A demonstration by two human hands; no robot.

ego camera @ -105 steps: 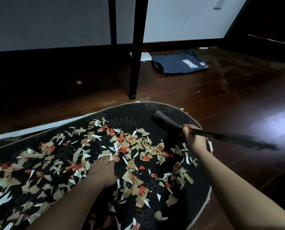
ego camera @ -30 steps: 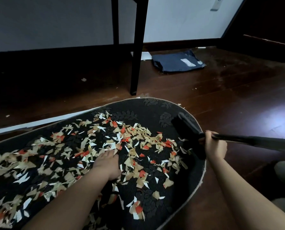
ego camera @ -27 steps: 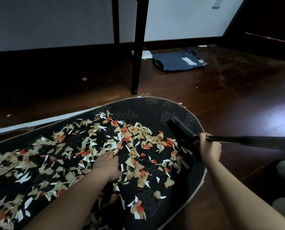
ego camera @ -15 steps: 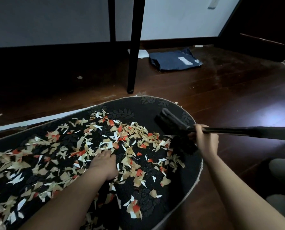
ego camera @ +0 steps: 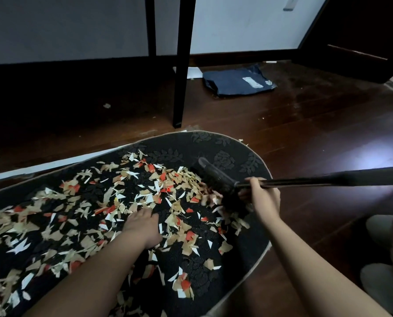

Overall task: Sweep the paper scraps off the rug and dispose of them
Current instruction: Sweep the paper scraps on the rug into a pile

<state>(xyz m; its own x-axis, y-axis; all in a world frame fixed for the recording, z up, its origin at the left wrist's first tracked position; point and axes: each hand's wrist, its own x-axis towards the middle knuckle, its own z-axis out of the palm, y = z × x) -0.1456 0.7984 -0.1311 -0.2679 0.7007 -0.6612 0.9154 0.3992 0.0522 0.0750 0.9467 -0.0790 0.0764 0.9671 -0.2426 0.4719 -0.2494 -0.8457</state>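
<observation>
The right hand (ego camera: 263,197) had its fingers curled tight round the broom (ego camera: 216,177) handle, low down, right next to the black head, which sat on the rug (ego camera: 241,154) at the near-right edge of the scraps (ego camera: 145,202). The left hand (ego camera: 143,225) lay flat with fingers straight, pressing the rug among the paper and gripping nothing. Scraps of tan, white and red covered most of the rug from its left end to the rounded right end; a few blurred ones sat at the bristles.

To do this stroke well, the head likely needed to stay low and angled, with short, light pulls in 1 direction so the thin paper slid rather than flew up. The flat left hand looked useful for keeping the rug from bunching or sliding on the wood floor (ego camera: 305,124). Gathering the scraps into 1 heap before moving them off the edge seemed wiser than scattering them over the dark floor, where they would be harder to collect.
</observation>
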